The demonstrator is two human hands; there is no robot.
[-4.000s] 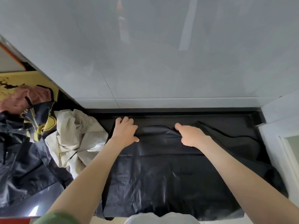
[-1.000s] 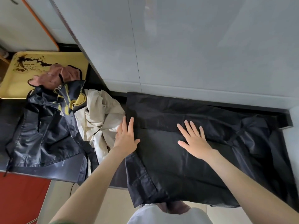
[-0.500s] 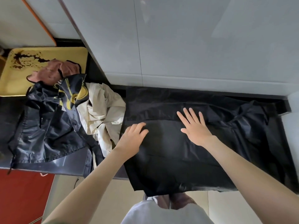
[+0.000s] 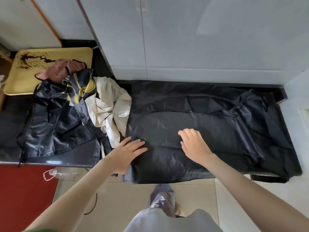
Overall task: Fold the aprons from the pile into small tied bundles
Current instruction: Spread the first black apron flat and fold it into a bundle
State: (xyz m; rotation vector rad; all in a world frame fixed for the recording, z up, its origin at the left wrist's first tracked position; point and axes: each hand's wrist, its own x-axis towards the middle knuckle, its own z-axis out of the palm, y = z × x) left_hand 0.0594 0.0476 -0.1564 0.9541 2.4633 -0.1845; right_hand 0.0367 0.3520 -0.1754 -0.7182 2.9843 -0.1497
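Your left hand and right hand have slid back across the black apron, spread just right of the pile. Both lie flat, gripping nothing. Smoothing looks finished, and the next fold seems due.

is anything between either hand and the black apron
Nothing visible. The left hand and right hand both rest directly on the black apron; the pile lies beside its left edge, not over it.

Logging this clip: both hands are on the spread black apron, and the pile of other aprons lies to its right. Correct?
No. The head view shows the pile to the left of the black apron; left hand and right hand are on it.
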